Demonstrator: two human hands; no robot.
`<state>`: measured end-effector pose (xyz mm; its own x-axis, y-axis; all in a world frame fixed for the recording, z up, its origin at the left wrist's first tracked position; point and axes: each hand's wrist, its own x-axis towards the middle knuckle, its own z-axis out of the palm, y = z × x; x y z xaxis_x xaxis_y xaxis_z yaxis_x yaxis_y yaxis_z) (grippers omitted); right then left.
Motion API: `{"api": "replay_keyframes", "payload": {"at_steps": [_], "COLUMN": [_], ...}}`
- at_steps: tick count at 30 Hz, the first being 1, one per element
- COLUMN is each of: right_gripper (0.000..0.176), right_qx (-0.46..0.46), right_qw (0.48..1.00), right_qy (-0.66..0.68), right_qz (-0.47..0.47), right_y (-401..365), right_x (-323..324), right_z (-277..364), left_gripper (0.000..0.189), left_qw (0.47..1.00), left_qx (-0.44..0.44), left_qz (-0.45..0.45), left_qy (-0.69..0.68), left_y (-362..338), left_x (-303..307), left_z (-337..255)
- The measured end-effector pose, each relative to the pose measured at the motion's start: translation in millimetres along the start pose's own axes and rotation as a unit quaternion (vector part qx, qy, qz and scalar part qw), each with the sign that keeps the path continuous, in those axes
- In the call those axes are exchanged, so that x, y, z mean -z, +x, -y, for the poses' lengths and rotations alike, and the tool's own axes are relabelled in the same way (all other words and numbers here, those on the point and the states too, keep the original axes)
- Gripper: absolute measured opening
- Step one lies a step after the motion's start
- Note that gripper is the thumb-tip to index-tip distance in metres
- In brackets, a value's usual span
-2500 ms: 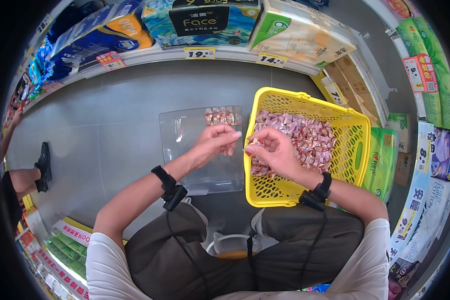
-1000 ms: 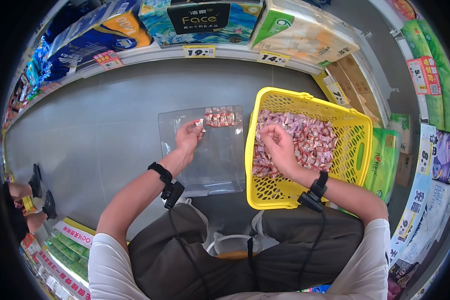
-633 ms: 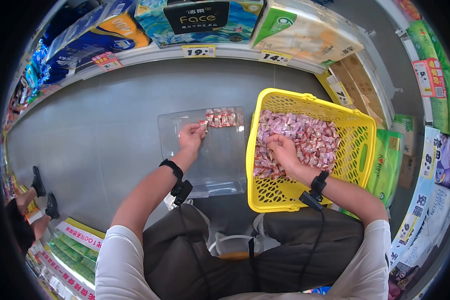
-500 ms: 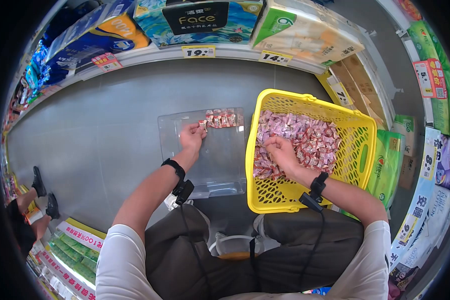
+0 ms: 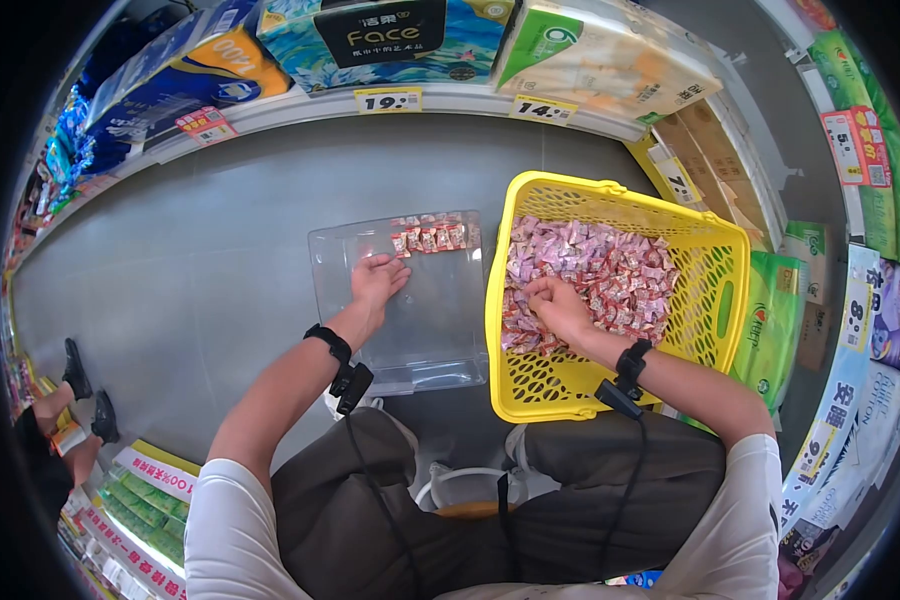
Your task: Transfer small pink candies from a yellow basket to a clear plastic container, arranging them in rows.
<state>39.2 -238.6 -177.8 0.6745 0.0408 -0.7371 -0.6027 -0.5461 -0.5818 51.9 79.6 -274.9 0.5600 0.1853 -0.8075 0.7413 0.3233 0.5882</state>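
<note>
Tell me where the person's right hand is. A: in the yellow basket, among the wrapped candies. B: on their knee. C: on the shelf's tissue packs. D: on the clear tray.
A: the right hand is down in the yellow basket on the wrapped candies; the left hand is over the clear tray.

Clear box (image 5: 430, 325): transparent plastic, rectangular, shallow, open at the top. It lies flat on the grey floor, just left of the basket.
Candy row (image 5: 428, 238): small red-and-white wrapped pieces, set side by side along the far wall of the clear box, toward its right corner.
Basket (image 5: 718, 300): yellow plastic with perforated walls, upright on the floor.
Loose candies (image 5: 610, 262): pink, red and white wrappers, heaped unsorted in the basket, covering most of its bottom.
</note>
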Motion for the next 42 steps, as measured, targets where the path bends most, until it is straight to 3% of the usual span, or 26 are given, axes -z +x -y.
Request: {"api": "replay_keyframes", "payload": {"at_steps": [2, 4, 7, 11, 14, 17, 19, 25, 28, 34, 38, 40, 41, 42], "right_gripper": [0.03, 0.038, 0.039, 0.039, 0.042, 0.038, 0.042, 0.057, 0.063, 0.067, 0.06, 0.043, 0.043, 0.036], "right_qx": [-0.011, 0.071, 0.114, 0.13, 0.081, 0.131, 0.228, 0.302, 0.236, 0.262, 0.296, 0.274, 0.274, 0.226], "right_qw": [1.0, 0.994, 0.988, 0.988, 0.986, 0.978, 0.947, 0.904, 0.916, 0.893, 0.907, 0.926, 0.926, 0.955], "right_qy": [-0.002, -0.069, -0.1, -0.085, -0.122, -0.121, -0.196, -0.289, -0.289, -0.34, -0.29, -0.255, -0.255, -0.188], "right_qz": [0.003, -0.038, -0.015, 0.012, 0.076, 0.107, 0.113, 0.094, 0.145, 0.138, 0.068, 0.038, 0.038, 0.027], "right_y": [-0.9, 1.1, 7.6, 5.5, -1.9, 8.1, 9.5, 12.6, 14.2, 16.2, 17.6, 10.7, 5.2, -1.2], "right_x": [0.9, 2.3, 3.8, 2.0, 3.8, -2.8, -6.3, -12.9, -14.7, -14.2, -14.8, -8.3, -5.7, -3.6], "right_z": [-0.1, -4.5, -10.8, -8.3, 10.0, -3.3, -5.4, -11.9, -11.6, -12.8, -16.4, -2.0, 5.2, 14.2], "left_gripper": [0.035, 0.037, 0.04, 0.041, 0.037, 0.033, 0.03, 0.023, 0.021, 0.018, 0.02, 0.02, 0.019, 0.019], "left_qw": [1.0, 1.0, 1.0, 0.999, 1.0, 1.0, 1.0, 0.996, 0.995, 0.99, 0.989, 0.99, 0.991, 0.991], "left_qx": [0.0, -0.003, -0.013, -0.018, -0.013, -0.007, 0.003, 0.023, 0.028, 0.032, 0.045, 0.053, 0.06, 0.06], "left_qz": [0.012, 0.011, 0.011, 0.012, 0.013, 0.006, 0.008, 0.052, 0.068, 0.09, 0.103, 0.105, 0.107, 0.107], "left_qy": [-0.018, -0.022, -0.02, -0.025, -0.008, 0.007, 0.016, 0.062, 0.066, 0.101, 0.091, 0.076, 0.06, 0.059], "left_y": [-3.6, -8.0, -6.3, 1.3, 3.0, 2.1, -2.8, -9.7, -11.2, -19.3, -24.6, -29.0, -31.2, -34.0], "left_x": [-4.1, -10.7, -12.9, -10.5, -6.7, -3.3, -1.9, -0.8, -1.8, -7.6, -12.1, -14.4, -15.8, -17.4], "left_z": [-2.9, -7.0, -5.1, -0.9, -0.5, 1.3, -0.6, -1.4, -2.7, -11.4, -15.1, -16.7, -17.9, -20.4]}}
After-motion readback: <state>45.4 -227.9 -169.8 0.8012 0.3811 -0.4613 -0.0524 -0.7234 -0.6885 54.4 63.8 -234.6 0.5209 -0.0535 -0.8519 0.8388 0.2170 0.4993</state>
